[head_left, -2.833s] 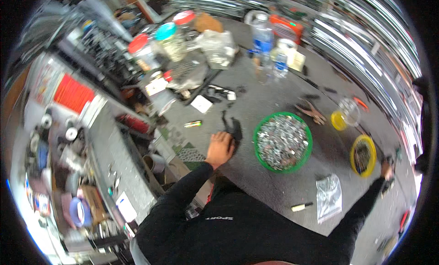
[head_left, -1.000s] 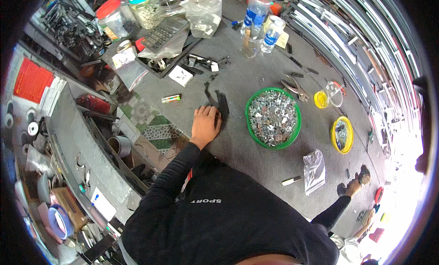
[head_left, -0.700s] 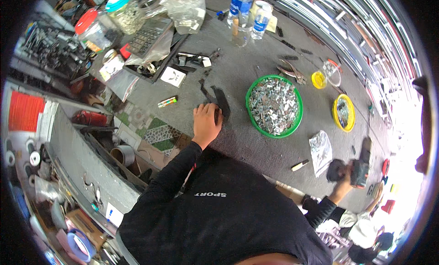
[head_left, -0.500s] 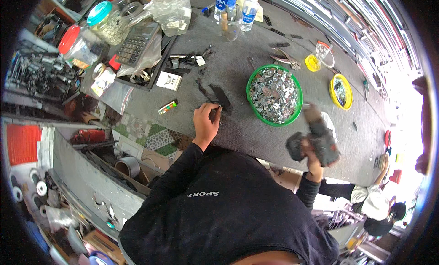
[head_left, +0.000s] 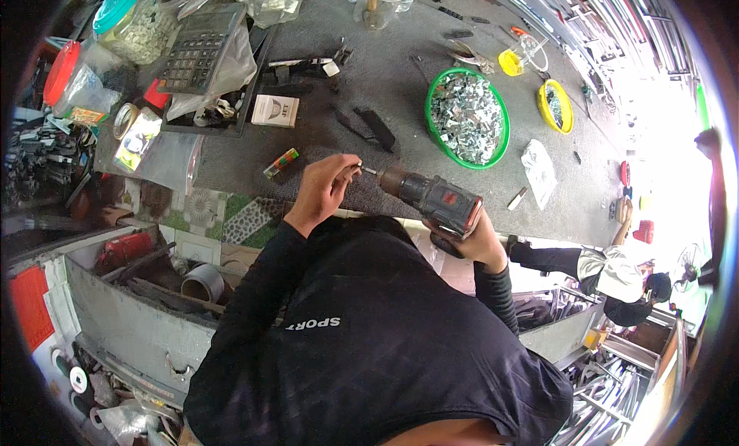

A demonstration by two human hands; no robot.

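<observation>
My right hand is wrapped round the handle of a dark cordless drill, which lies level and points left. Its thin bit reaches the fingertips of my left hand. Those fingers are pinched together on something tiny at the bit's tip, too small to make out. Both hands are above the near edge of the grey worktable. Beyond them lie flat black pieces. A green basket full of small shiny metal pieces stands farther to the right.
A lighter and a small white box lie left, near a calculator and lidded jars. At right are a yellow basket, a clear plastic bag and another person.
My right hand has brought the drill left and turned it, so its bit meets my left fingertips. My left hand has drawn slightly back toward me. The whole view has shifted.
</observation>
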